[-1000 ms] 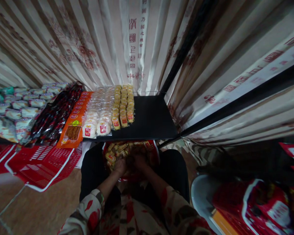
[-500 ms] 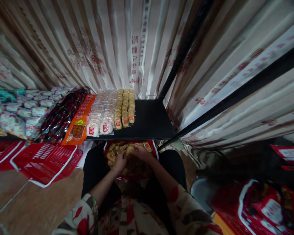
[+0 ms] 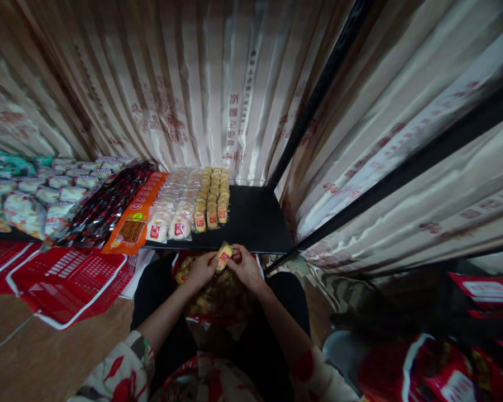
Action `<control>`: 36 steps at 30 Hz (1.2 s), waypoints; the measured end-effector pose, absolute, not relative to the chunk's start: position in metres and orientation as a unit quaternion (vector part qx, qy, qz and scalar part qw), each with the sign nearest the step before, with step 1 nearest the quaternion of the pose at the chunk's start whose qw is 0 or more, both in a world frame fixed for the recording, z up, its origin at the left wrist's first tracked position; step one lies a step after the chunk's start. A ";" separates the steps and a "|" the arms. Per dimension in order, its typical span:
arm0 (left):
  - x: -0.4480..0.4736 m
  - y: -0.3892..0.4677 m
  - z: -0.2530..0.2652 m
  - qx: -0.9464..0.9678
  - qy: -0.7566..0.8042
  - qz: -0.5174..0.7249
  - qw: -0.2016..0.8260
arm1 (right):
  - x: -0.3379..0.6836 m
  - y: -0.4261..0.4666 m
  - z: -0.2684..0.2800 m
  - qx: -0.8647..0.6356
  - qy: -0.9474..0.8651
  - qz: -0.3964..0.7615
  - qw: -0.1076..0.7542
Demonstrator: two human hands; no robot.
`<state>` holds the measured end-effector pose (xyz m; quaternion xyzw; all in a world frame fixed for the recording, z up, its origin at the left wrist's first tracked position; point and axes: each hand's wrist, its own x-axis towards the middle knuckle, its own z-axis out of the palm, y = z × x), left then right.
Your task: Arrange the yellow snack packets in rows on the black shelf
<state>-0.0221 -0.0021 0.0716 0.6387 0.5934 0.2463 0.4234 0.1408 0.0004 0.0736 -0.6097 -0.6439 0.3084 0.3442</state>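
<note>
A small yellow packaged snack cake (image 3: 224,255) with a red-and-white label is held between both hands, just in front of the shelf's front edge. My left hand (image 3: 203,269) pinches its left side, and my right hand (image 3: 247,269) grips it from the right. Below them, between my knees, a red basket (image 3: 201,320) holds many similar wrapped cakes (image 3: 218,298), dim in the shadow. On the black shelf (image 3: 257,218) ahead, matching yellow cakes (image 3: 212,204) stand in neat rows. Left of these lie rows of round white packaged snacks (image 3: 170,215).
Further left on the shelf are an orange snack bag (image 3: 132,218), dark red packets (image 3: 107,204) and white packets (image 3: 61,192). Red baskets (image 3: 73,279) stand below. A black shelf post (image 3: 302,106) rises before the curtains. Red packages (image 3: 456,368) sit at lower right.
Both hands have risen out of the basket with the yellow cake, which now shows its label near the shelf edge. The camera view has shifted slightly.
</note>
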 end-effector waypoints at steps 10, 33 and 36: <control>-0.031 0.029 0.143 0.838 0.454 0.018 0.301 | 0.148 0.001 0.107 -0.468 -0.825 0.238 0.209; 0.011 0.071 0.063 0.607 0.572 0.459 0.306 | 0.124 0.102 0.070 -0.661 -0.606 0.238 0.373; 0.009 0.073 0.059 0.623 0.570 0.450 0.289 | 0.121 0.104 0.069 -0.663 -0.611 0.216 0.375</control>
